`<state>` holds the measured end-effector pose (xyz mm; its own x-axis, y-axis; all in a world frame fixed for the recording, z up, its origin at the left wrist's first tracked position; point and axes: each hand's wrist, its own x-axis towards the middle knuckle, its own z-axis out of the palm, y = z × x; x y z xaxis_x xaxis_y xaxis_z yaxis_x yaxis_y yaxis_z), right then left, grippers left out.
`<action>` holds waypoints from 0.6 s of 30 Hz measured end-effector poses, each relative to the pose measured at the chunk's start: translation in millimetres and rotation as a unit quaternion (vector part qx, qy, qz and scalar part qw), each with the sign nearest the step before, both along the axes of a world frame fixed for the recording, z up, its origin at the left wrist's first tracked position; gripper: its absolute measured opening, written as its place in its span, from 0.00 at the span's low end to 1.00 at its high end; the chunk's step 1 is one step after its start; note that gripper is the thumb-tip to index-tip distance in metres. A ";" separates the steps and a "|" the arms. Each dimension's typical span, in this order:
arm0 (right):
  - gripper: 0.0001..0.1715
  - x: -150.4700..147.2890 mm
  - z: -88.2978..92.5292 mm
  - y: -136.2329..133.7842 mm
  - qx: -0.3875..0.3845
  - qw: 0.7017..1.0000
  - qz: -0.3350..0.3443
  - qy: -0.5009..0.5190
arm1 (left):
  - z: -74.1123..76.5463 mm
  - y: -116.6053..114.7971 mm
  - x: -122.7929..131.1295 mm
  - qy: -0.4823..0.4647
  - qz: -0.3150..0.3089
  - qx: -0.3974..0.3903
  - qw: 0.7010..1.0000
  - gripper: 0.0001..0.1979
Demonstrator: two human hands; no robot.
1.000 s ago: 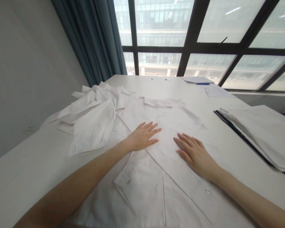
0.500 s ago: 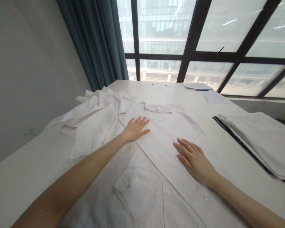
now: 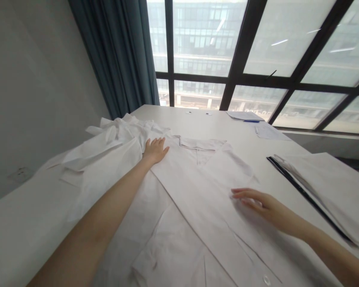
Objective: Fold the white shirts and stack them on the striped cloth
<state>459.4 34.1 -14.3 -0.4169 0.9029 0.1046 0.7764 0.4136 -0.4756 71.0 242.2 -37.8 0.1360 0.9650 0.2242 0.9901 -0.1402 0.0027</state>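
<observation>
A white long coat or shirt (image 3: pixel 188 175) lies spread over the white table, its collar at the far end and a button near the lower right. My left hand (image 3: pixel 154 150) rests flat on its left shoulder area, fingers spread, beside the bunched-up part of white cloth (image 3: pixel 107 147). Over the garment's right side, my right hand (image 3: pixel 265 205) is turned on its side, fingers stretched out and loosely together, fingertips at the cloth. No grip on the fabric can be made out there.
On the right of the table (image 3: pixel 179 123) lies a folded white cloth (image 3: pixel 332 187) on something flat and black-edged. Papers (image 3: pixel 245 115) and a blue pen (image 3: pixel 251 121) are at the far right. A dark curtain (image 3: pixel 122 59) and windows stand behind.
My left hand has slid left and away from me, toward the garment's shoulder. The right hand has moved slightly right and rolled onto its side. The view has tilted a little upward.
</observation>
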 end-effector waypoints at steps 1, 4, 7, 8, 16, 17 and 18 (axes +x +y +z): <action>0.19 4.4 4.6 12.6 -0.002 0.999 -0.025 0.025 | 1.0 5.6 1.0 -0.005 0.006 0.008 1.000 0.29; 0.16 13.3 11.7 63.4 0.006 0.989 -0.117 0.093 | 3.9 23.4 4.9 -0.021 0.035 0.028 0.999 0.28; 0.14 15.2 7.8 123.2 -0.041 0.959 -0.232 0.161 | 4.8 42.5 8.3 -0.040 0.074 0.035 0.996 0.26; 0.16 14.6 4.8 142.3 -0.048 0.952 -0.253 0.165 | 4.6 49.0 9.0 -0.046 0.085 0.034 0.995 0.26; 0.21 3.7 -10.7 239.5 -0.129 0.882 -0.402 0.209 | 7.6 83.9 8.1 -0.099 0.135 0.015 0.986 0.21; 0.21 3.2 -9.2 245.1 -0.146 0.877 -0.403 0.216 | 9.4 84.5 7.8 -0.105 0.136 0.017 0.985 0.20; 0.21 3.1 -7.0 249.6 -0.160 0.874 -0.401 0.224 | 11.7 84.1 7.5 -0.110 0.138 0.022 0.984 0.19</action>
<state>462.5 283.7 -21.4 0.3805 0.8990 -0.2170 0.4611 -0.3878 -0.7982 78.5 326.3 -26.1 -0.1856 0.9472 0.2613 0.9667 0.1284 0.2213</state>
